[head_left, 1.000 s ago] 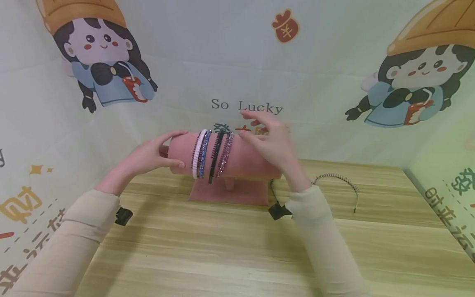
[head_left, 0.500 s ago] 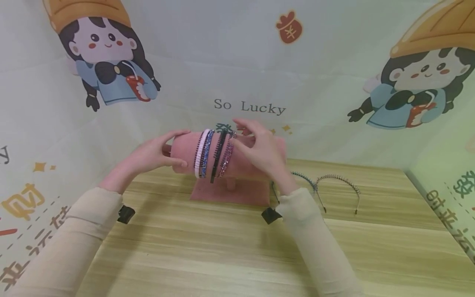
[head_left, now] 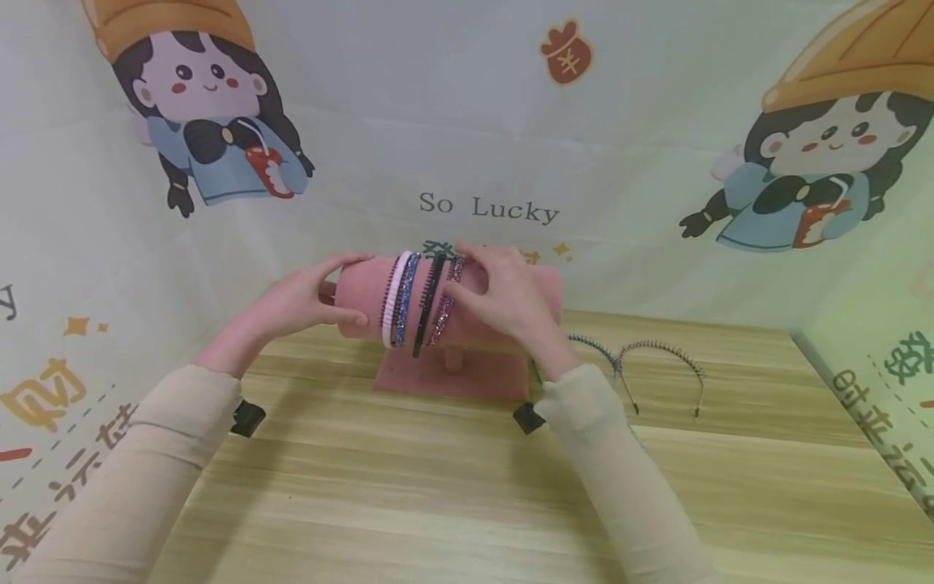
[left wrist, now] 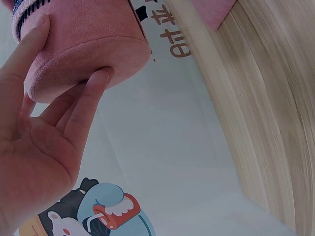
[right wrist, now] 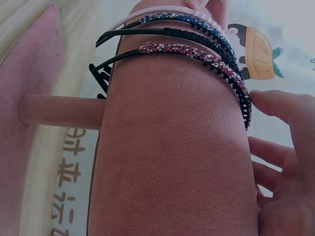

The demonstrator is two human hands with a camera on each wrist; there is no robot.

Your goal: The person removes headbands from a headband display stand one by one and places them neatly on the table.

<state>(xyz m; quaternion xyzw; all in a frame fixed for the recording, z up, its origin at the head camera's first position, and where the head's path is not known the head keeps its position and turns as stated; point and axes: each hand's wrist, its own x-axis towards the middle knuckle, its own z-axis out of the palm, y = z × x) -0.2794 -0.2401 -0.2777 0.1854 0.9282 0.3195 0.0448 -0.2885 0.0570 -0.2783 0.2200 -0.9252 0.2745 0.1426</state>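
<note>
A pink plush roll [head_left: 540, 296] lies level on a display stand with a flat pink base [head_left: 409, 375]. Round it sit a white headband [head_left: 392, 308], a blue glitter headband [head_left: 405, 304], a black headband [head_left: 425, 312] and a pink glitter headband [head_left: 441, 320], all toothed inside. My left hand [head_left: 295, 302] grips the roll's left end, thumb in front and fingertips at the end face, as the left wrist view shows. My right hand [head_left: 507, 292] reaches over the roll from the right; its thumb and forefinger pinch the pink glitter headband near its top. The other fingers are partly hidden behind the roll.
Right of the stand, a thin blue headband [head_left: 598, 347] and a thin brown one [head_left: 660, 346] lie side by side on the wooden table [head_left: 409, 495]. A white printed cloth [head_left: 467, 154] encloses the back and sides. Black devices show at both wrists.
My right hand has come down and left from above the roll onto the pink glitter headband. That uncovers the thin blue headband on the table. My left hand keeps its hold.
</note>
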